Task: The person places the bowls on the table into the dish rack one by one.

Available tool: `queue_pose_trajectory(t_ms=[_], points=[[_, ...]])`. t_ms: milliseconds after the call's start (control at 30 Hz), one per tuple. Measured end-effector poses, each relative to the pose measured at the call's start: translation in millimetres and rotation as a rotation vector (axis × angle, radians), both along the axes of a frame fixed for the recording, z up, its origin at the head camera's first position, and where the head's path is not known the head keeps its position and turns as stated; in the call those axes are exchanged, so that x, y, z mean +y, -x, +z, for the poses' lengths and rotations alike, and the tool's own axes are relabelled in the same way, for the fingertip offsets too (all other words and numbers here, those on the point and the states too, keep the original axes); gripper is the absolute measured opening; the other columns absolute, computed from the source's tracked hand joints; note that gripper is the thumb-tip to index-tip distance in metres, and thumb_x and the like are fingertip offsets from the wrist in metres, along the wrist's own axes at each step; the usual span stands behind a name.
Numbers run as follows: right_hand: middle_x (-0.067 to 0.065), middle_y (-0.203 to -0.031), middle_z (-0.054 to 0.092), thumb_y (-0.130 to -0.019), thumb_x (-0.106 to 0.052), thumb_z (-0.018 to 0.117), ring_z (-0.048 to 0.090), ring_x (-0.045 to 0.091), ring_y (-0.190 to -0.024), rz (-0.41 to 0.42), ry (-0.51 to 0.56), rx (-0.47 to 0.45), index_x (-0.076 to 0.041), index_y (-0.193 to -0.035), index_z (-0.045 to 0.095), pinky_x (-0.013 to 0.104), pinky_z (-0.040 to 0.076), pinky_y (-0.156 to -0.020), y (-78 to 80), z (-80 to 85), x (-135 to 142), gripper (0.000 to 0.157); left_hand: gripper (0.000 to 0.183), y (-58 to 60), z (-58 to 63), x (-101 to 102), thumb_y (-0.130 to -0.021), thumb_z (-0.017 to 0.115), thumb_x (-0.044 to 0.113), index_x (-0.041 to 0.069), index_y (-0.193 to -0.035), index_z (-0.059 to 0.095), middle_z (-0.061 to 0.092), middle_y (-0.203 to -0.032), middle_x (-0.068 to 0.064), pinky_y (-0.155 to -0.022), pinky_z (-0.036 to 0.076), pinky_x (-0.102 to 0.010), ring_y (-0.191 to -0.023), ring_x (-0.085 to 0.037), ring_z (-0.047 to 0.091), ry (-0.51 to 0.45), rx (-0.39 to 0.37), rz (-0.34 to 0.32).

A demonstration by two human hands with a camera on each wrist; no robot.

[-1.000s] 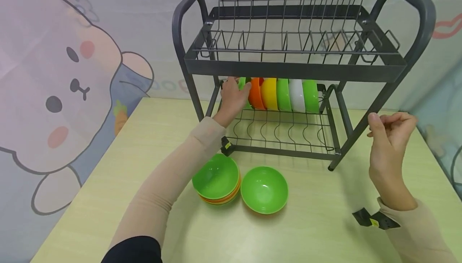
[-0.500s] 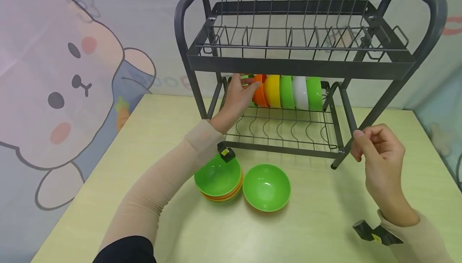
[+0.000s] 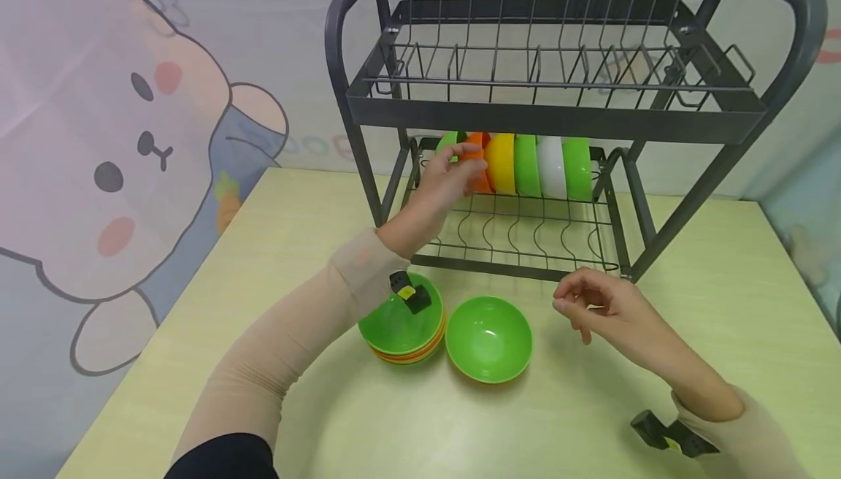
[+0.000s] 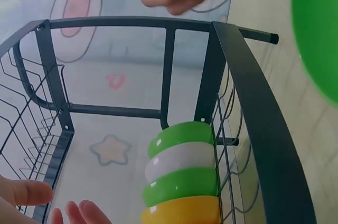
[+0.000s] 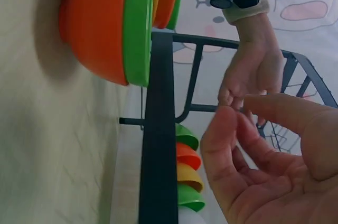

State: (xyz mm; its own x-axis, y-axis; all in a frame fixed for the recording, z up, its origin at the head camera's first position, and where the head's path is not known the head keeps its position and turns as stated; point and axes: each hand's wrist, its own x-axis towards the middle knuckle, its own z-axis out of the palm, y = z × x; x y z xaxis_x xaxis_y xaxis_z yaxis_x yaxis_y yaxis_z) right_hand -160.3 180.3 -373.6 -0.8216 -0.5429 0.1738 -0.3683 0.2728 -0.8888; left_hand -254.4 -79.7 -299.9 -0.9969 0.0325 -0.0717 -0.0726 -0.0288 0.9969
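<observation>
My left hand (image 3: pixel 447 183) is inside the rack's lower tier, in front of the orange bowl (image 3: pixel 485 179). Its fingers are relaxed and hold nothing; in the left wrist view the thumb (image 4: pixel 33 192) and fingertips stand apart. A green bowl (image 3: pixel 450 142) stands on edge at the row's left end, partly behind this hand. Over the table, just right of a green bowl (image 3: pixel 489 340), hovers my right hand (image 3: pixel 594 304), loosely curled and holding nothing. The right wrist view shows an orange bowl (image 5: pixel 100 28) nested under that green one.
Yellow (image 3: pixel 502 165), green (image 3: pixel 527 165), white (image 3: pixel 552 167) and green (image 3: pixel 578 169) bowls continue the row. The dark two-tier dish rack (image 3: pixel 552 120) has a wire upper tier without dishes. A bowl stack (image 3: pixel 420 351) stands below my left forearm.
My left hand has come away from the leftmost green bowl, which stays in the row, and shifted right. My right hand has moved left and down from beside the rack toward the green bowl.
</observation>
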Motion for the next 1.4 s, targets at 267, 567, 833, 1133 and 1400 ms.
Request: queue_pose_trajectory(t_ms=[267,567,833,1133,1400], points=[[0.008,-0.087,0.065,-0.094,-0.01,0.071,0.063,0.019,-0.062,-0.019,-0.078,-0.106,0.003,-0.112,0.06,0.035,0.056,-0.057,-0.3,-17.2,-17,0.024,0.031,-14.6,-0.6,1,-0.101,0.058,0.012,0.004,-0.131,0.054,0.059,-0.115,-0.008,-0.092,0.051,-0.032,-0.1,-0.02,0.06,0.015,-0.002,-0.057],[0.009,-0.082,0.058,-0.089,-0.003,0.074,0.062,0.018,-0.062,-0.059,-0.077,-0.121,0.01,-0.114,0.06,0.039,0.058,-0.053,-0.4,-31.3,-37,0.032,0.029,-28.9,-5.0,-3,-0.103,0.056,0.014,0.006,-0.13,0.053,0.057,-0.119,-0.009,-0.098,0.05,-0.035,-0.103,-0.025,0.059,0.058,-0.02,-0.162],[0.006,-0.078,0.055,-0.085,0.002,0.076,0.059,0.015,-0.052,-0.081,-0.125,-0.058,0.008,-0.111,0.063,0.035,0.054,-0.046,-1.0,-38.0,-43,0.03,0.032,-41.1,-8.8,-4,-0.103,0.055,0.016,0.004,-0.133,0.051,0.057,-0.128,-0.017,-0.095,0.051,-0.033,-0.109,-0.029,0.059,0.123,-0.029,-0.245],[0.006,-0.075,0.054,-0.085,0.008,0.072,0.059,0.017,-0.046,-0.084,-0.136,-0.075,0.011,-0.11,0.063,0.031,0.052,-0.042,1.7,-43.1,-46,0.026,0.029,-51.3,-10.9,1,-0.103,0.055,0.013,0.005,-0.13,0.052,0.056,-0.121,-0.01,-0.095,0.052,-0.038,-0.103,-0.026,0.059,0.084,-0.027,-0.283],[0.006,-0.075,0.056,-0.086,0.012,0.066,0.059,0.015,-0.047,-0.077,-0.123,-0.055,0.011,-0.108,0.063,0.033,0.053,-0.044,2.9,-44.9,-45,0.022,0.032,-54.3,-12.1,1,-0.102,0.055,0.014,0.004,-0.132,0.052,0.056,-0.124,-0.01,-0.093,0.053,-0.035,-0.104,-0.025,0.059,0.097,-0.024,-0.293]])
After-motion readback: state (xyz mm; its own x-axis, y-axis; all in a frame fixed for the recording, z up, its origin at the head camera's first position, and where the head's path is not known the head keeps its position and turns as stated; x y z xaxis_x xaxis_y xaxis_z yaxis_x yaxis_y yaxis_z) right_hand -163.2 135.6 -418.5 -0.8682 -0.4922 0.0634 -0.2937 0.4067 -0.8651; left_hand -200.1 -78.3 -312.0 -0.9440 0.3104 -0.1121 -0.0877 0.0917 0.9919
